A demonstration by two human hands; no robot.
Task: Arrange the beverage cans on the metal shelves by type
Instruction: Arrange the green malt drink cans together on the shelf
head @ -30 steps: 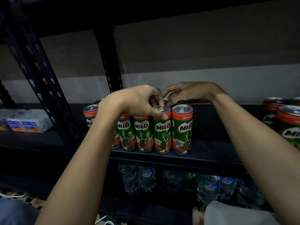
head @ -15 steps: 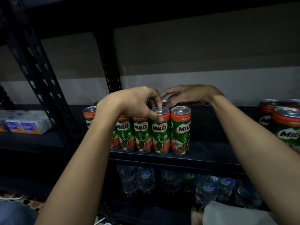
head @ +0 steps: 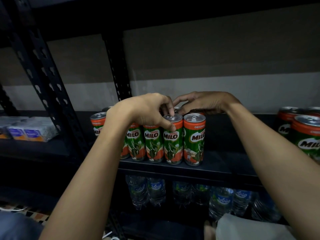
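Note:
A row of green and orange Milo cans [head: 154,144] stands at the front of the black metal shelf [head: 225,163], with more cans behind. My left hand [head: 147,110] pinches the top of the second can from the right [head: 173,144], thumb on its rim and a fingertip on its lid. The rightmost front can [head: 194,139] stands untouched beside it. My right hand [head: 206,103] is cupped palm down over a back-row Milo can [head: 195,111], which is mostly hidden.
Another cluster of Milo cans [head: 306,135] stands at the right end of the same shelf. Wrapped packs [head: 31,132] lie on the neighbouring shelf to the left, beyond a slotted black upright [head: 43,66]. Water bottles [head: 220,200] fill the shelf below.
Both hands stay over the same cans. My left fingers have shifted slightly on the can's lid, and the whole view has dropped a little.

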